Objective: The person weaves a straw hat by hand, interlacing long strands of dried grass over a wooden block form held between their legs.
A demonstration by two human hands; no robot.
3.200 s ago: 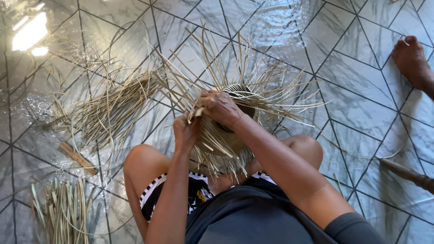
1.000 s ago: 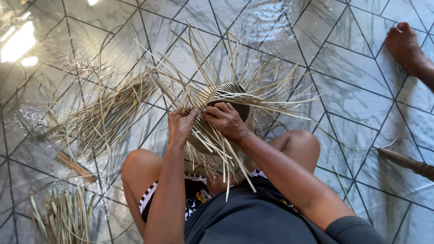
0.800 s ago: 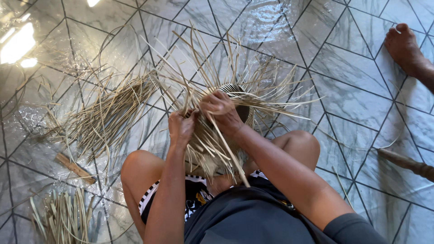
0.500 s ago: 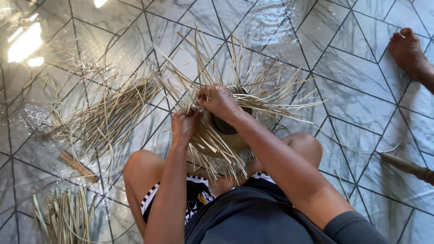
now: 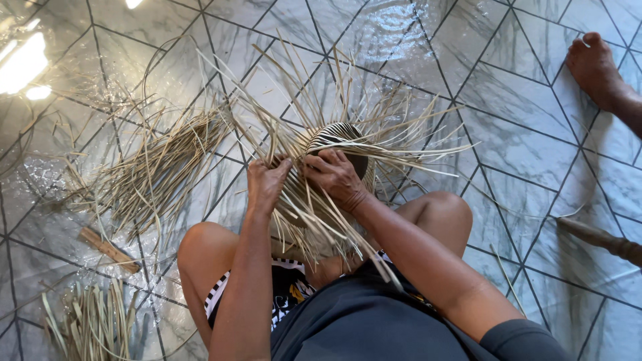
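Observation:
A half-woven basket (image 5: pixel 338 137) of pale straw with dark bands rests between my knees, loose straw strips (image 5: pixel 304 214) fanning out from it on all sides. My left hand (image 5: pixel 266 184) pinches strips at the basket's left edge. My right hand (image 5: pixel 334 175) lies over the woven part just beside it, fingers closed on strips. Both hands nearly touch each other. The basket's lower side is hidden behind my hands and the hanging strips.
A heap of loose straw (image 5: pixel 150 174) lies on the glossy tiled floor (image 5: pixel 521 107) to the left, with a short wooden stick (image 5: pixel 109 250) near it. Another straw bundle (image 5: pixel 90 324) sits bottom left. Another person's bare foot (image 5: pixel 595 67) is top right; a wooden handle (image 5: pixel 602 239) lies at right.
My right hand has shifted from the basket's top down onto its left side, closer to my left hand. The basket has turned slightly; the view has drifted a little.

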